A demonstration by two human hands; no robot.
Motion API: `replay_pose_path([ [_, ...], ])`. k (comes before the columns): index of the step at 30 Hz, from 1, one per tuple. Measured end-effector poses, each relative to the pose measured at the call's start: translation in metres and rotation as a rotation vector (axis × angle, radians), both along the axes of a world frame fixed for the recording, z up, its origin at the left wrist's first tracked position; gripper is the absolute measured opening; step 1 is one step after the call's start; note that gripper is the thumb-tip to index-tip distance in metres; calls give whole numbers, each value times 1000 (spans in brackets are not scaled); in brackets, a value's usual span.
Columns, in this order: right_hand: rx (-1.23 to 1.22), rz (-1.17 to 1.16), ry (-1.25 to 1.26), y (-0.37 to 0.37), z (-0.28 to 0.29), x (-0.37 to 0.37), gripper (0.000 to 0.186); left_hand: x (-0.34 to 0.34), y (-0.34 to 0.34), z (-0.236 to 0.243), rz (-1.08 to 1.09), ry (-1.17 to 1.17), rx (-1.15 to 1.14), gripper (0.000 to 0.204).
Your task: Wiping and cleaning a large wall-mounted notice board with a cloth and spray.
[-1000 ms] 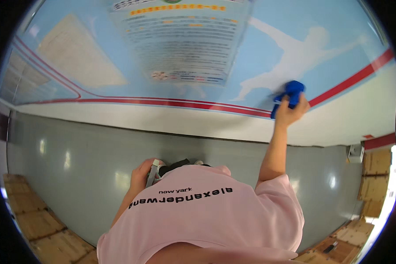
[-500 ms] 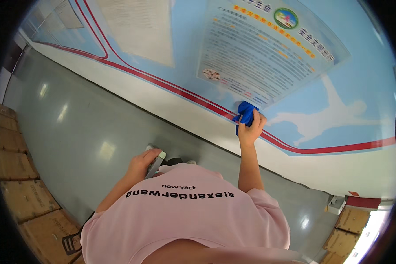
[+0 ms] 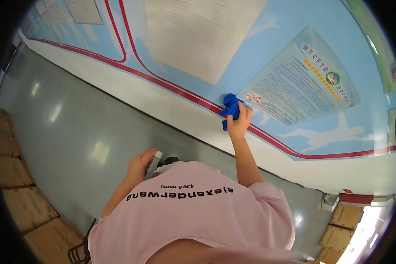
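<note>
My right hand (image 3: 239,122) grips a crumpled blue cloth (image 3: 231,107) and presses it to the light blue wall display, right at its red border lines (image 3: 187,93). The cloth touches the lower left corner of a laminated notice (image 3: 301,88). Down by my waist on the left, my left hand (image 3: 139,163) is closed around a grey bar-shaped object with a pale green end (image 3: 152,164). Its lower part is hidden by my hand and my pink shirt (image 3: 189,211), so its kind cannot be made out.
A large pale sheet (image 3: 193,39) hangs on the wall left of the notice. Brown cardboard boxes (image 3: 28,207) line the far left, and more boxes (image 3: 336,237) stand at the lower right near a white box-like thing (image 3: 330,202). The grey floor (image 3: 70,110) shines between wall and boxes.
My right hand has moved left along the wall with the blue cloth, from the notice's lower edge to its left corner. The view has shifted. My left hand keeps its hold.
</note>
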State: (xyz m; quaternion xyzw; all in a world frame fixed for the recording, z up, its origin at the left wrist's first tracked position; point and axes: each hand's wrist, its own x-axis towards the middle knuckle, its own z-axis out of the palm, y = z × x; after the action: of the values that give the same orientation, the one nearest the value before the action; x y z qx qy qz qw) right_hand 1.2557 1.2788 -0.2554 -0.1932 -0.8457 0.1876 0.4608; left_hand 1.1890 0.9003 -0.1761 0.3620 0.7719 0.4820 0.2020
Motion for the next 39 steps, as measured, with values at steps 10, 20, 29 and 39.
replay_pose_path([
  [10,-3,165,-192,-82,-3,-144,64,-63,-76,-6,153,-12,-53,47],
  [20,163,308,-256,-175,12,-298,62,-99,-130,0,263,-144,-107,46],
  [29,598,441,-428,-166,11,-298,37,-108,-128,-5,252,-171,-162,47],
  [39,572,257,-594,-57,-6,-102,27,-110,-98,-15,43,-2,-14,48],
])
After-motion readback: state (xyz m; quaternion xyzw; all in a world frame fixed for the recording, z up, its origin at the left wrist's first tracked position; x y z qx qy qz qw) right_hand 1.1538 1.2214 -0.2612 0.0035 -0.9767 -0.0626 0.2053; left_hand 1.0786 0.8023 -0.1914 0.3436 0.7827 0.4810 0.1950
